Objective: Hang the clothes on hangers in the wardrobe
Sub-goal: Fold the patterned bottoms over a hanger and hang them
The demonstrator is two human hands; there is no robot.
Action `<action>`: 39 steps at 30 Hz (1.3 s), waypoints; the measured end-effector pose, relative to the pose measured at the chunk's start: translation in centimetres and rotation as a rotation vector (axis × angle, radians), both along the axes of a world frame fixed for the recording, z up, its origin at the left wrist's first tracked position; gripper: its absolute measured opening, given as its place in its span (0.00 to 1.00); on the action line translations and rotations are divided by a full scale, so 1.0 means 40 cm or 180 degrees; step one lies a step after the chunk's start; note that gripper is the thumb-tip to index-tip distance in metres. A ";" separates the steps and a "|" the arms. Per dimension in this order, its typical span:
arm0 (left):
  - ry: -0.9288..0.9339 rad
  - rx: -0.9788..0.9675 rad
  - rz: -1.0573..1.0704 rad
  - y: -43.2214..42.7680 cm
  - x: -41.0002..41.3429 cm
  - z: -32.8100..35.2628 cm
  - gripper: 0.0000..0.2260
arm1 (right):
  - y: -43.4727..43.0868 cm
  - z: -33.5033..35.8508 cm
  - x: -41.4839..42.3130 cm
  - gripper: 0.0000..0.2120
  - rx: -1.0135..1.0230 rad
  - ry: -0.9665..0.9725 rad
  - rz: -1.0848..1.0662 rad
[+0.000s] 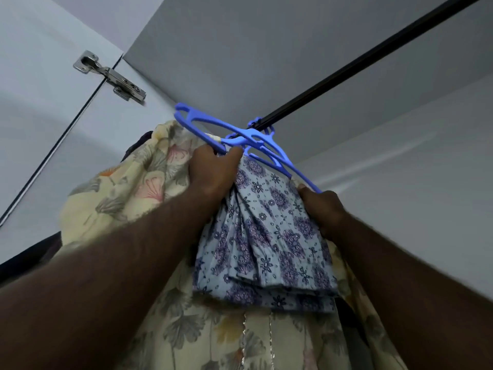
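I see the blue patterned cloth [266,236] draped over a blue hanger [256,141] hooked on the black rail [360,65]. My left hand [213,172] pinches the hanger's bar; my right hand [324,209] grips its other end and the cloth. A cream floral garment [120,188] hangs just beside.

Wardrobe interior, viewed upward. A flat grey ceiling panel [266,49] fills 12 o'clock. A pale white door panel [40,62] stands at 10 o'clock, carrying a silver metal hinge [110,75]. A smooth white side wall [413,169] occupies 3 o'clock. Lighting is dim and even.
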State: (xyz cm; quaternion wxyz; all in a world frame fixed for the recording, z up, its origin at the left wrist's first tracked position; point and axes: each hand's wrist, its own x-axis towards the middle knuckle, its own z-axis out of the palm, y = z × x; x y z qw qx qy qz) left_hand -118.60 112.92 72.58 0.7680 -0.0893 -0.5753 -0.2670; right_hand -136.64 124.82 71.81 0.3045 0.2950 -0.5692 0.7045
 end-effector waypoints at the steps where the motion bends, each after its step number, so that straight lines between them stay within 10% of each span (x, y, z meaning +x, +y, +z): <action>1: 0.0009 0.0042 -0.0031 -0.004 -0.003 -0.004 0.10 | 0.005 -0.012 0.004 0.30 0.0202 0.0108 -0.0504; 4: -0.0011 0.0008 -0.0078 -0.012 -0.004 -0.008 0.11 | 0.014 -0.014 0.040 0.18 0.0368 0.0952 -0.1829; 10: -0.0032 -0.0100 -0.0145 -0.024 -0.002 -0.004 0.08 | -0.042 0.105 0.165 0.27 0.1053 0.2230 -0.1201; 23: -0.0430 -0.0051 -0.0275 -0.082 0.023 -0.018 0.07 | -0.128 0.196 0.222 0.29 0.1816 0.1977 -0.1098; 34: -0.1634 -0.0015 -0.0095 -0.087 0.052 -0.127 0.19 | -0.073 -0.122 0.019 0.12 -0.0255 0.0908 -0.0768; 39: -0.1650 0.0065 0.0019 -0.103 0.072 -0.163 0.22 | -0.088 -0.234 -0.040 0.18 -0.0335 0.0076 0.0648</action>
